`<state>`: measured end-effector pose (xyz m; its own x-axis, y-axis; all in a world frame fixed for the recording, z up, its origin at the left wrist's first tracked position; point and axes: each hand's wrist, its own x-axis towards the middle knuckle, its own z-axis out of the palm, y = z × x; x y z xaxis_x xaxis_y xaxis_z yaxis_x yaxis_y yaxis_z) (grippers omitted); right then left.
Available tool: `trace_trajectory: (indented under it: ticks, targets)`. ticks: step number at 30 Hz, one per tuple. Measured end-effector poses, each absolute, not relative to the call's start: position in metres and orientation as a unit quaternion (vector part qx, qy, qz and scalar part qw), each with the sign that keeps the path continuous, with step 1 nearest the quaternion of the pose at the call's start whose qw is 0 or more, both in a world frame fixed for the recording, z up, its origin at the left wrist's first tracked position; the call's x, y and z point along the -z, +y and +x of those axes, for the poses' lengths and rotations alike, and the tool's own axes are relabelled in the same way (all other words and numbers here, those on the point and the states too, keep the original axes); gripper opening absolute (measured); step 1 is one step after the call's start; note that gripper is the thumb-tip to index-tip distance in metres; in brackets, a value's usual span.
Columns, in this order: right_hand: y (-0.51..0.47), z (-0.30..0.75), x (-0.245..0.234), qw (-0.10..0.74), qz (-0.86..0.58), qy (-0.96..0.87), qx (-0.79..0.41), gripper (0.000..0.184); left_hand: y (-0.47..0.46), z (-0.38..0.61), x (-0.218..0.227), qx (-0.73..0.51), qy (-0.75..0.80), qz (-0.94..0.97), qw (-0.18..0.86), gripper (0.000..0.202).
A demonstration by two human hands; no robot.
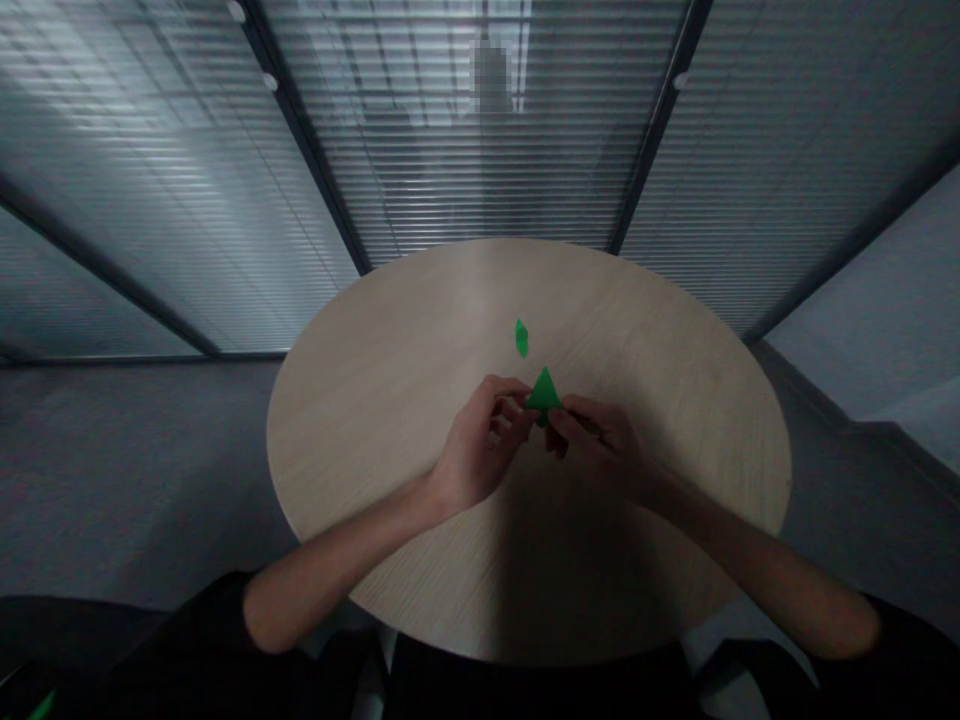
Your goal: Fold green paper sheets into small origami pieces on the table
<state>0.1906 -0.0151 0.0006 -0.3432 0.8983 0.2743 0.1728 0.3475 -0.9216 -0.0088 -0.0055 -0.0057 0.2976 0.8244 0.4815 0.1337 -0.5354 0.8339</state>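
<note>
Here, green triangle (544, 390) in two-handed grip (476, 450)

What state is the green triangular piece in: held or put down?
Held: the left hand and right hand grip the green triangular piece between them, one on either side.

A rounded table (360, 400) with a pale, wood-grained top bears a small, bright green piece (521, 338), which lies slightly beyond the middle of the surface, its longer side pointing toward the far rim. Dark shadow (577, 590) covers part of the near side.
</note>
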Motion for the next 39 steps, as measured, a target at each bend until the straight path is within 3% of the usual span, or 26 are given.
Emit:
trace_trajectory:
  ticks: [21, 28, 33, 39]
  targets:
    - [-0.016, 0.189, -0.002, 0.421, -0.387, -0.702, -0.424, 0.039, -0.008, -0.008, -0.003, -0.526, 0.304, 0.743, 0.280, 0.011]
    - [-0.014, 0.189, 0.000, 0.438, -0.384, -0.703, -0.408, 0.036, -0.008, -0.011, -0.007, -0.487, 0.284, 0.731, 0.385, 0.006]
    - [-0.016, 0.189, 0.000, 0.433, -0.393, -0.708, -0.396, 0.034, -0.005, -0.008, -0.002, -0.482, 0.273, 0.667, 0.499, 0.027]
    - [-0.014, 0.189, -0.001, 0.436, -0.391, -0.702, -0.405, 0.032, -0.003, -0.004, -0.005, -0.491, 0.308, 0.630, 0.517, 0.018]
